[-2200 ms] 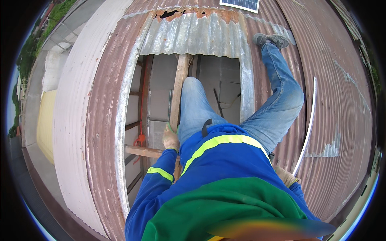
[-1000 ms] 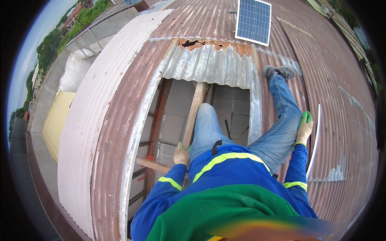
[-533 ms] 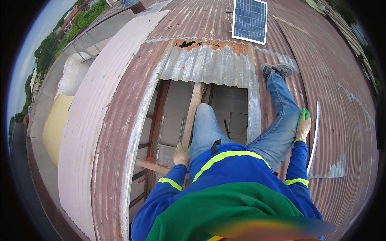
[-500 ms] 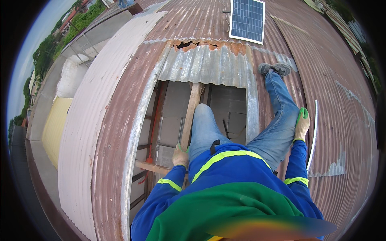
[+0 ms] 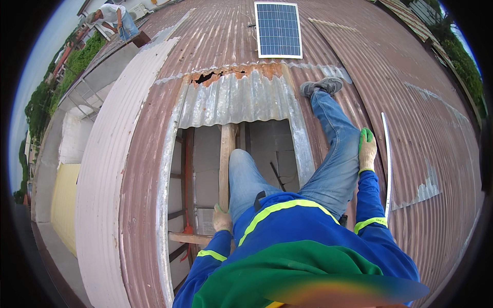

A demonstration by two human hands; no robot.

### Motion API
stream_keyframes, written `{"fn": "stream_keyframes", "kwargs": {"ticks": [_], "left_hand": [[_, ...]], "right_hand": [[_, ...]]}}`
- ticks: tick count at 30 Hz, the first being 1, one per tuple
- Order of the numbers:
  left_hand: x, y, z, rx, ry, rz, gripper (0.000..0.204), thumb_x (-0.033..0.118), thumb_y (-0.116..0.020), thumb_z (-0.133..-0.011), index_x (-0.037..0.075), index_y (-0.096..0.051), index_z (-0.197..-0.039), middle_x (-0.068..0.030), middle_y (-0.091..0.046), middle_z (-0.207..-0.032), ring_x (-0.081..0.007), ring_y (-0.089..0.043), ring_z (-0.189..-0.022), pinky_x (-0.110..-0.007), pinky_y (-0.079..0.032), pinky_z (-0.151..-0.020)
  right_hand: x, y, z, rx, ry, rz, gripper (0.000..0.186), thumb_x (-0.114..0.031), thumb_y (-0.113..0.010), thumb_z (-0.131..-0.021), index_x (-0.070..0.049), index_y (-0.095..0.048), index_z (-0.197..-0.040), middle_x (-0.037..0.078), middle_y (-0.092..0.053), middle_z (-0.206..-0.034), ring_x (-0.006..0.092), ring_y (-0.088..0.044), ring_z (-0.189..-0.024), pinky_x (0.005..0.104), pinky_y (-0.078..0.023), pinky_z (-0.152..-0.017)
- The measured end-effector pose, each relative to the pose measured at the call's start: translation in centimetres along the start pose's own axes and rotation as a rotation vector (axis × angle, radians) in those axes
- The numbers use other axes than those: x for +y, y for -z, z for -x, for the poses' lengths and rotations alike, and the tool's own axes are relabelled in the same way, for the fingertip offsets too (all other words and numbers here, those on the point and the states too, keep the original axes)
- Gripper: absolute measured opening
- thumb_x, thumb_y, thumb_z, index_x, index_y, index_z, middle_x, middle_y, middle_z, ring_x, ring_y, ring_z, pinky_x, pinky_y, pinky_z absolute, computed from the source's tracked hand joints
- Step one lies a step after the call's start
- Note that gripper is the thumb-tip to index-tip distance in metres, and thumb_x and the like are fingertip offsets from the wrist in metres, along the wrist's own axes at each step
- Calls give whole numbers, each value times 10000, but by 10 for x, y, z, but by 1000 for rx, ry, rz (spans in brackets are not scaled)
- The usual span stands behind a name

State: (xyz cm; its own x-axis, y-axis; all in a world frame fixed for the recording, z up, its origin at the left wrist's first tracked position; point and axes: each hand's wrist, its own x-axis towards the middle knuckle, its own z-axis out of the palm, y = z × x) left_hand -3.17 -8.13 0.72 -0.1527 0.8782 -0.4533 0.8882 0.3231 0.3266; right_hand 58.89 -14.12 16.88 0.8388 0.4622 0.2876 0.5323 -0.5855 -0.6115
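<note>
My left hand [image 5: 222,219], in a pale glove with green fingertips, is closed on a wooden beam [image 5: 226,167] in the roof opening, beside my left thigh. Some of its fingers are hidden. A second wooden beam [image 5: 190,238] runs crosswise near that wrist. My right hand [image 5: 367,151], gloved the same way, lies with fingers stretched out against the side of my bent right leg [image 5: 336,138] and holds nothing. My left leg reaches down into the opening; its foot is hidden. My right shoe [image 5: 321,86] rests on the corrugated roof.
A rusted, torn metal sheet [image 5: 233,97] borders the far side of the opening. Beyond it lies a solar panel [image 5: 279,30]. A thin pale strip [image 5: 386,164] lies right of my right arm. Another person [image 5: 117,20] bends over at the far left.
My view has swung, so the solar panel and opening sit lower and further left. The bending person has come into sight at the far left. Both hands keep their places.
</note>
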Motion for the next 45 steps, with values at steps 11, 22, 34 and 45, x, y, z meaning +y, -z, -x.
{"fn": "stream_keyframes", "kwargs": {"ticks": [11, 22, 34, 45], "left_hand": [[-8, -5, -1, 23, -43, -6, 712, 354, -773, -892, 41, -478, -1459, -286, -637, -1308, -476, -630, -1217, -523, -523, -1014], [-13, -3, -10, -5, -99, -31, 687, 414, -717, -943, 16, -483, -1452, -285, -628, -1346, -463, -620, -1251, -523, -521, -1033], [5, 10, -1, -56, 0, -40, 725, 529, -709, -939, 61, -514, -1458, -265, -648, -1334, -464, -653, -1199, -533, -546, -994], [4, 9, 0, -14, -15, -59, 755, 574, -687, -935, 78, -517, -1480, -258, -666, -1320, -449, -652, -1212, -529, -538, -1005]], "right_hand": [[-10, 5, 2, 12, -21, 38, 423, -396, -593, -1062, -76, -688, -1320, 185, -681, -1317, 372, -648, -1223, 457, -498, -1059], [-135, 4, 51, -357, 384, -215, 404, -178, -734, -953, -115, -675, -1349, 140, -699, -1226, 343, -703, -1108, 433, -562, -960], [-140, -96, 152, -1414, 476, 424, 624, -466, -611, -990, -115, -554, -1503, 207, -639, -1409, 387, -603, -1307, 463, -484, -1106], [-150, -88, 151, -1426, 484, 429, 585, -437, -562, -1020, -106, -552, -1503, 205, -634, -1424, 387, -593, -1322, 466, -478, -1120]]}}
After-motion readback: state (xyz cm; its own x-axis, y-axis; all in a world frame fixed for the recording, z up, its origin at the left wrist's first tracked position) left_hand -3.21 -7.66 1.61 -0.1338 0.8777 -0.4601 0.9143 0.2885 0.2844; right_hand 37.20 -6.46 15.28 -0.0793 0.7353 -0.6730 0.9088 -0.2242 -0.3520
